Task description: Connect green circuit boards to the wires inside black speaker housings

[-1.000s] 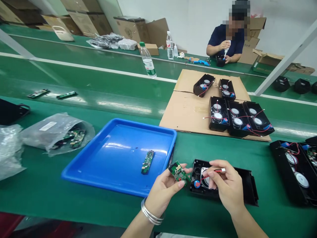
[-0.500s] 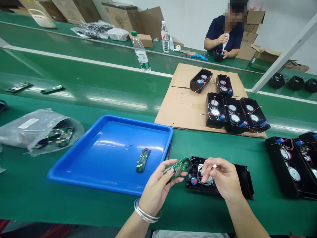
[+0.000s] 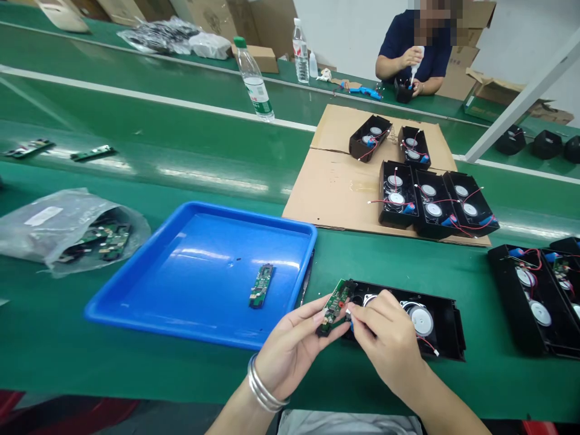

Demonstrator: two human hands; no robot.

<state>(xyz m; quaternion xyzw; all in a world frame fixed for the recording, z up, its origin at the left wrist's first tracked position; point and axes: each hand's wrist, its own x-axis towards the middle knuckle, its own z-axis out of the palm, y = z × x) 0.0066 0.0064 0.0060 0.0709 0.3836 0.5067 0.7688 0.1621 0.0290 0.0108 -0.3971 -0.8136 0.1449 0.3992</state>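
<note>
My left hand [image 3: 296, 332] grips a green circuit board [image 3: 334, 307] by its edges, tilted above the left end of a black speaker housing [image 3: 446, 326]. Close against the board's right edge, my right hand [image 3: 392, 338] pinches a small white wire connector [image 3: 348, 312] between thumb and forefinger. The housing lies on the green table with a round speaker [image 3: 421, 320] showing. A second speaker in it is mostly covered by my right hand. From the housing a thin red wire with a white plug [image 3: 435, 351] hangs near its front edge.
A blue tray [image 3: 181, 329] holding another circuit board [image 3: 261, 286] lies left. Beyond it is a plastic bag of boards [image 3: 97, 238]. Several speaker housings [image 3: 396, 193] stand on cardboard [image 3: 326, 193], more at right [image 3: 521, 302]. A bottle [image 3: 254, 81] stands behind; a co-worker [image 3: 410, 54] works across.
My right hand has moved left and down, bringing the connector to the board's edge. The board in my left hand has turned more upright. The right speaker in the housing is now uncovered.
</note>
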